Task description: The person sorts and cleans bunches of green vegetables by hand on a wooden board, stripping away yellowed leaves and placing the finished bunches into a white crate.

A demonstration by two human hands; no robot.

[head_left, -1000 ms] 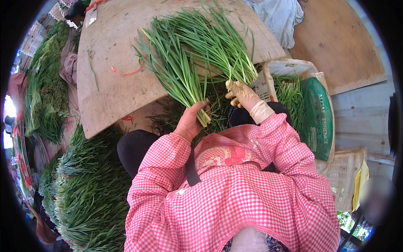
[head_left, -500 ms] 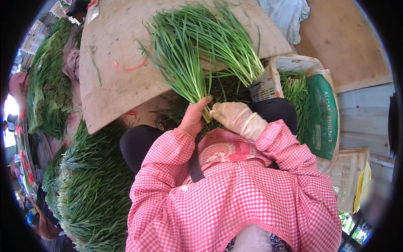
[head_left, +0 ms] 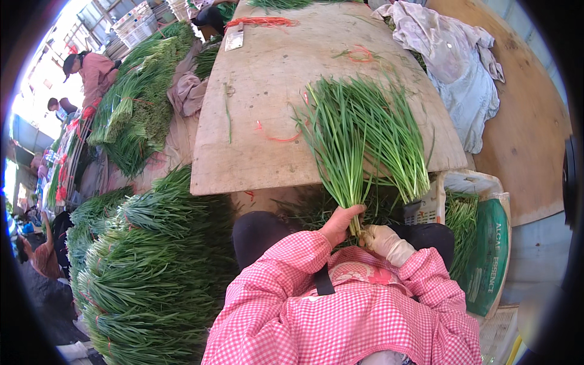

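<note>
My bare left hand (head_left: 342, 225) is closed around the lower stems of a bunch of garlic chives (head_left: 344, 161), whose leaves fan out away from me over the table edge. My right hand (head_left: 387, 243), in a pale glove, has its fingers closed at the cut ends of that bunch, just below the left hand. Its fingertips are partly hidden by the stems. A second heap of garlic chives (head_left: 403, 146) lies on the wooden table (head_left: 243, 152), just right of the held bunch and overlapping its leaves.
Tied chive bundles (head_left: 146, 267) are stacked at my left, with another pile (head_left: 143, 97) beyond. A white crate (head_left: 471, 182) with chives and a green sack (head_left: 486, 261) stands at my right. Red ties (head_left: 277, 137) and cloths (head_left: 456, 73) lie around. People (head_left: 97, 76) are at far left.
The view has tilted up and turned left, so more of the far table and the people show. My right hand has come in closer against the stem ends; the left keeps its hold.
</note>
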